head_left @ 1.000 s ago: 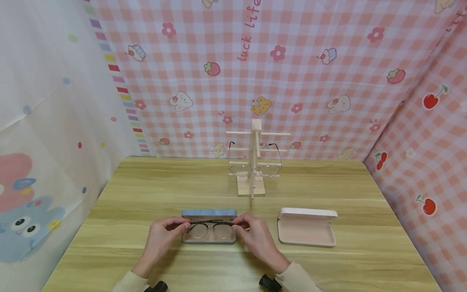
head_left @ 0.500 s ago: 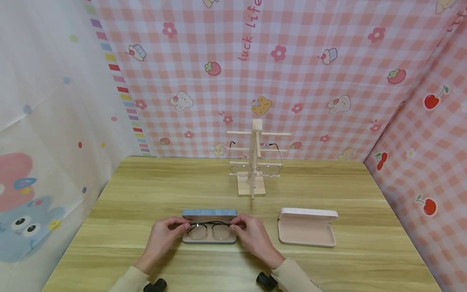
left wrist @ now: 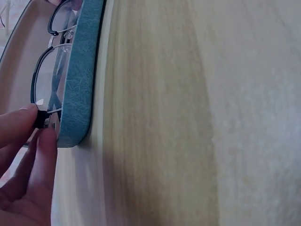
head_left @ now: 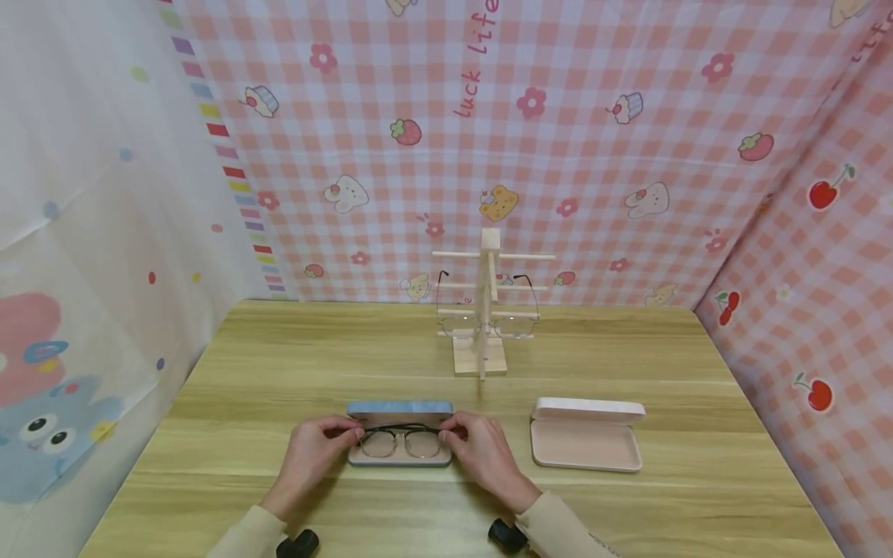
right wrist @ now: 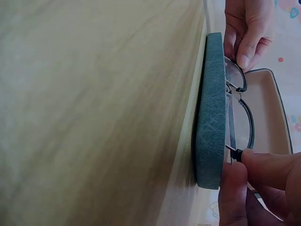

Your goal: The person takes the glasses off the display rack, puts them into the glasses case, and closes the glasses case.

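Black-topped eyeglasses [head_left: 401,441] with folded temples sit within the opened blue glasses case [head_left: 400,408]. My left hand [head_left: 315,456] pinches their left end piece between thumb and fingers. At the other end, my right hand [head_left: 486,453] pinches the right corner of the frame. In the left wrist view, the crossed temples [left wrist: 56,80] show behind the lenses, close to the case's front wall [left wrist: 83,70]. From the right wrist, the lenses [right wrist: 243,125] stand just inside the teal side of the case [right wrist: 210,113].
A second case [head_left: 586,447], white outside and pinkish inside, lies opened to the right. Behind the cases, a wooden eyewear stand [head_left: 481,356] holds thin-rimmed glasses [head_left: 515,327] on its pegs. Patterned cloth [head_left: 391,170] borders the back and sides of the wooden table [head_left: 279,356].
The eyeglasses have shifted slightly left and levelled out in the blue case. My right hand has moved a little left with them; the left hand has barely moved.
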`<state>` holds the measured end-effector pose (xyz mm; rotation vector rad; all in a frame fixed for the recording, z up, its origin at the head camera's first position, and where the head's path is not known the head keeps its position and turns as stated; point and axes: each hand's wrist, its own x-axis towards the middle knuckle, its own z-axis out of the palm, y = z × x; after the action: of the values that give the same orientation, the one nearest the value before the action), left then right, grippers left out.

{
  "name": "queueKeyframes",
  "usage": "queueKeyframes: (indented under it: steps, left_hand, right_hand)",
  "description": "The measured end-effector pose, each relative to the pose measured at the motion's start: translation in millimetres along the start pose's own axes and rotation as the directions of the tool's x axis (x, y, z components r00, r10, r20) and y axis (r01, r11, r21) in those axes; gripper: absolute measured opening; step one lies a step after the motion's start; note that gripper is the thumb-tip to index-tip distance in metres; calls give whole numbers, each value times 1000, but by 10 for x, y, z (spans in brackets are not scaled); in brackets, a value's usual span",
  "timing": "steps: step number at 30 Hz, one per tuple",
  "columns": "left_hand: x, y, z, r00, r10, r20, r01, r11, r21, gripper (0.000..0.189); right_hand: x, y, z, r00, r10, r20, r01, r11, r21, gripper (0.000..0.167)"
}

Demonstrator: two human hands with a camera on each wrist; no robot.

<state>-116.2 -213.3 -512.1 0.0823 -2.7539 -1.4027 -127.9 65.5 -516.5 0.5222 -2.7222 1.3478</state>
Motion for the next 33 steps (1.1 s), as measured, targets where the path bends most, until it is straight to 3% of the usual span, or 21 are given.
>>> queueKeyframes:
  steps: [7,14,20,24,26,29,33]
  left_hand:
    - [-4,7,4,999,40,-25,-37,996,85,11]
    - [-19,7,-13,997,73,-18,-71,994,79,8]
    - [-40,-23,-133,999,-13,-45,13,1000,-5,10]
    - [-23,-27,-233,994,-90,-58,84,992,-93,27]
    - [-2,-2,-263,993,-112,-25,106,979,-175,39]
    - [38,46,-281,990,-118,73,133,955,-266,55]
    - [102,73,-265,969,-129,209,190,932,-309,69]
  right_hand:
    - [-12,5,25,1000,-23,-18,21,997,-80,8]
    - [-50,6,-5,999,-22,-31,20,997,-68,11]
    - [-101,3,-110,996,53,-71,-54,999,-7,12]
    - [-102,-8,-178,989,120,-92,-115,992,52,16]
    - [-83,-20,-198,986,135,-94,-128,989,71,24]
    - [-42,-46,-207,989,132,-73,-125,988,92,40]
    - [17,-79,-185,993,116,-9,-114,988,104,52]
